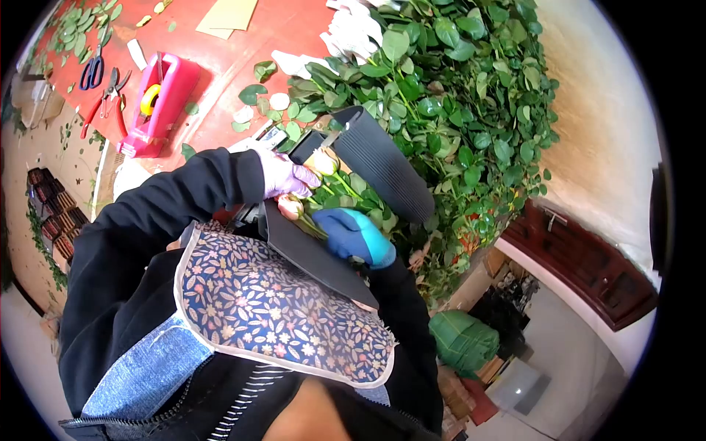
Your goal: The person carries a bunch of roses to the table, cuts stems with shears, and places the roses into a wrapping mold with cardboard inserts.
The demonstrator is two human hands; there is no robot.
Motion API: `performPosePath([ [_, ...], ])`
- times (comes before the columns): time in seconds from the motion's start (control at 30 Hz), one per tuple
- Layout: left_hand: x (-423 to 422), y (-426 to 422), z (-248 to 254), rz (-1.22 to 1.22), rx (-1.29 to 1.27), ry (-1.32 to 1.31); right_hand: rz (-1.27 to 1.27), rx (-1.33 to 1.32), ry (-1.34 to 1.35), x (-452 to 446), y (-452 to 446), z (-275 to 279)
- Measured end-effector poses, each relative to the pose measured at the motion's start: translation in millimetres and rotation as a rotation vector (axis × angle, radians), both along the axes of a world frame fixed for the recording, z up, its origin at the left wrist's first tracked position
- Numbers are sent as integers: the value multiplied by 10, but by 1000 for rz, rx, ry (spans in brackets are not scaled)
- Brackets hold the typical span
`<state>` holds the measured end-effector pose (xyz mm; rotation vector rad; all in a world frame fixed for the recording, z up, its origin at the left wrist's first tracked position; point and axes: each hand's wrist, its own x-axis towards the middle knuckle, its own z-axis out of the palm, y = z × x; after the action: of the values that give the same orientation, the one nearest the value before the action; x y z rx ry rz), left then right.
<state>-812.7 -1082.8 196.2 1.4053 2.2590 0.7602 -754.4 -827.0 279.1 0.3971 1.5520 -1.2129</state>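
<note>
My left hand (285, 175), in a thin lilac glove, has its fingers closed at the heads of a few roses. A pale cream-pink rose (324, 161) shows beyond the fingertips, and a pinker rose (290, 208) lies nearer my body. My right hand (353, 234), in a blue coated glove, is wrapped round the leafy stems lower down. The roses lie between a curved, ribbed black panel (384, 166) on the far side and a smooth black panel (312, 257) against my floral apron (279, 301).
Leafy rose stems (456, 110) are heaped at upper right. On the red table (243, 62) are a pink tape dispenser (158, 106), red-handled pruners (110, 99), dark scissors (93, 71), yellow paper (228, 15) and loose leaves. A green bundle (463, 342) sits at lower right.
</note>
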Motion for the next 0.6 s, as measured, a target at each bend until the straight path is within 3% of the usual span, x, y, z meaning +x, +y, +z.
performPosePath([
  [0.03,33,11,3,7,7,14,9,-5,-4,-23,7,-26],
  [0.1,82,61,-42,26,-63,-107,149,174,1109,-4,23,-120],
  [0.13,83,59,-55,16,-46,-138,430,447,1330,-131,-23,3],
  [0.17,70,64,-58,9,-26,-161,432,449,1331,-133,-50,-49],
  [0.23,53,63,-2,-2,-12,-124,748,893,1298,-109,-127,-244],
  [0.27,42,49,28,-21,-5,-92,796,944,1192,-101,-135,-360],
  [0.43,50,15,38,5,60,-125,766,896,1057,-123,-77,-344],
  [0.5,38,18,101,7,59,-150,438,619,1365,-105,11,-254],
  [0.6,28,22,155,-24,28,-103,130,497,1214,-23,49,113],
])
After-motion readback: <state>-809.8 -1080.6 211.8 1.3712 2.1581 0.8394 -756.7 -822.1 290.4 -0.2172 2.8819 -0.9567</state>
